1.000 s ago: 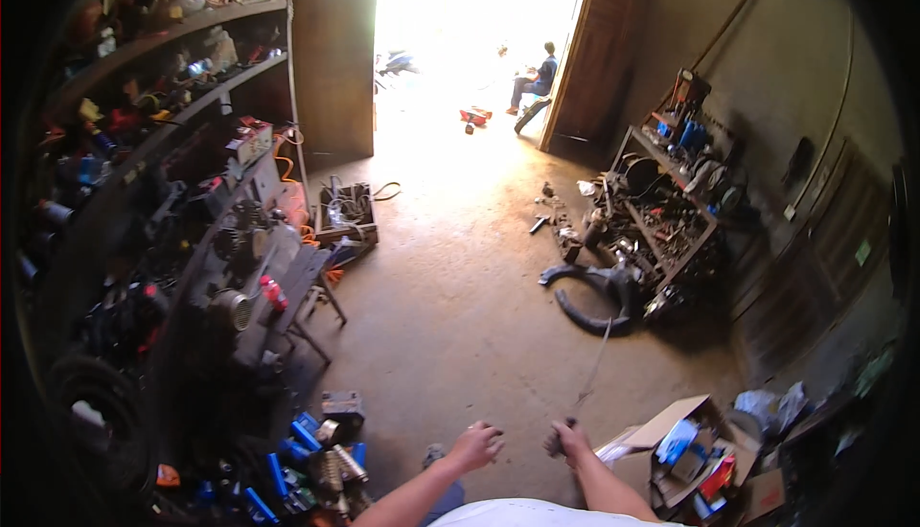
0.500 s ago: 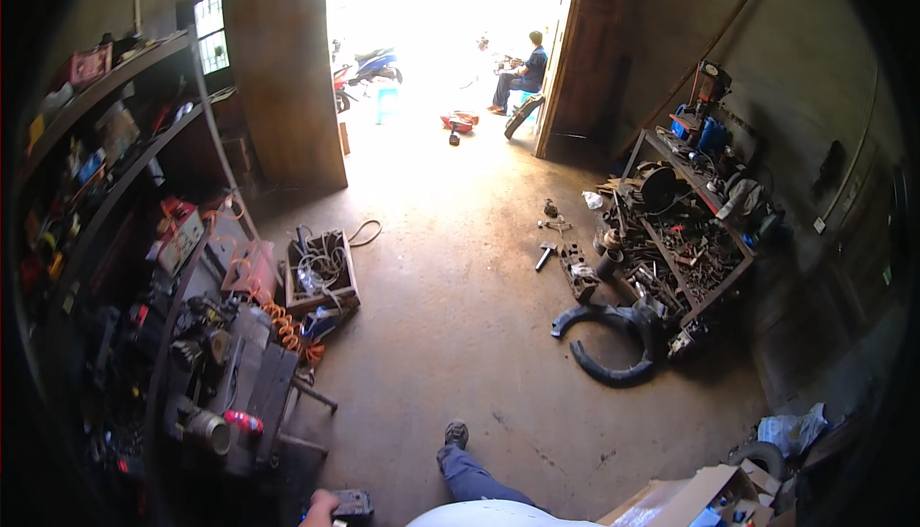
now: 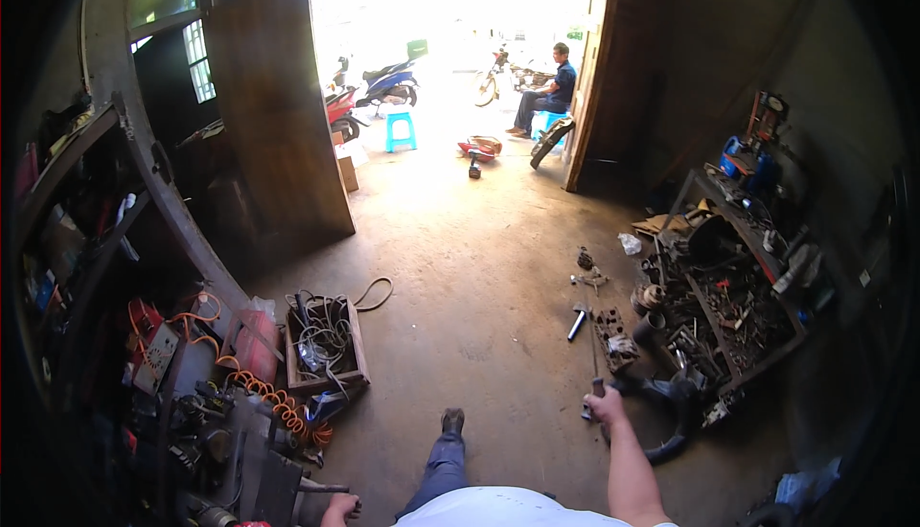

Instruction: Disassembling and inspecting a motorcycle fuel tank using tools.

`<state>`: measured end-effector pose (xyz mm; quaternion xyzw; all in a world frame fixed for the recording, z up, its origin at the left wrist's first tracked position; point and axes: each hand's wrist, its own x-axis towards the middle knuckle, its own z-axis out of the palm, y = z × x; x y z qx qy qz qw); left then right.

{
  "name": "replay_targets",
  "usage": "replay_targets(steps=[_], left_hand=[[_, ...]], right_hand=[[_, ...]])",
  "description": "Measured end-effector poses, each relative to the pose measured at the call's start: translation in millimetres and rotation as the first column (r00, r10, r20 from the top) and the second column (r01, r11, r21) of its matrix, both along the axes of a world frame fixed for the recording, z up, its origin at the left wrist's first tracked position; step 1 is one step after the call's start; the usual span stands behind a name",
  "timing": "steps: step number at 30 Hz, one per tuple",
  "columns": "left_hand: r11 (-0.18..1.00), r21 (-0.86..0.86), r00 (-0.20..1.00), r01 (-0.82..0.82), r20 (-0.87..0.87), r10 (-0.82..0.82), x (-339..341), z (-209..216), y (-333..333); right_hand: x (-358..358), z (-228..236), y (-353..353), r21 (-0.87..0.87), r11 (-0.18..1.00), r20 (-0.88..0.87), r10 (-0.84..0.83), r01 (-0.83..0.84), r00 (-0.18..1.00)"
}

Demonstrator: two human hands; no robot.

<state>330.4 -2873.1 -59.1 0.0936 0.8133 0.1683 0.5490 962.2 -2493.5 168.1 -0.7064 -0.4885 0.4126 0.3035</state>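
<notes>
My right hand (image 3: 606,405) is closed around the dark handle of a long thin-shafted tool, like a screwdriver (image 3: 594,359), its shaft pointing away from me. A small metal piece shows beside the fingers, too small to name. Just beyond and below lies a black curved tyre-like ring (image 3: 671,443) on the floor. At the lower left, my left hand (image 3: 340,506) has its fingers curled, close to a metal bar (image 3: 321,486) jutting from the bench. What it holds, if anything, I cannot make out.
On the left, a cluttered bench with an orange coiled hose (image 3: 273,400) and a wooden box of cables (image 3: 362,359). To the right, a hammer (image 3: 577,324), an engine block part (image 3: 613,340) and a metal rack (image 3: 795,331) of parts. A person (image 3: 556,91) sits by the doorway near scooters (image 3: 388,84).
My right hand has come into view at the right, holding the long tool. The view has shifted forward and turned. The metal block beside my left hand no longer shows.
</notes>
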Motion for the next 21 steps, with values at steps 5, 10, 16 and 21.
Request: replay_targets(steps=[5,10,16,21], left_hand=[[0.999,0.000,0.998,-0.051,-0.040,0.051,-42,-23,215],[0.982,-0.137,0.987,-0.132,0.078,0.144,-54,4,430],[0.980,0.168,0.993,0.103,-0.080,-0.091,-86,37,738],[0.948,0.283,0.979,0.145,-0.179,-0.096,-103,43,933]], right_hand=[[-12,-68,160,0.117,0.993,0.228,-0.023,-0.004,0.973],[84,-257,134,-0.343,0.939,0.622,0.215,0.015,0.753],[-13,-204,238,-0.862,0.240,-0.265,0.538,-0.446,0.801],[-62,-200,438,-0.842,0.457,-0.058,0.448,-0.285,0.892]])
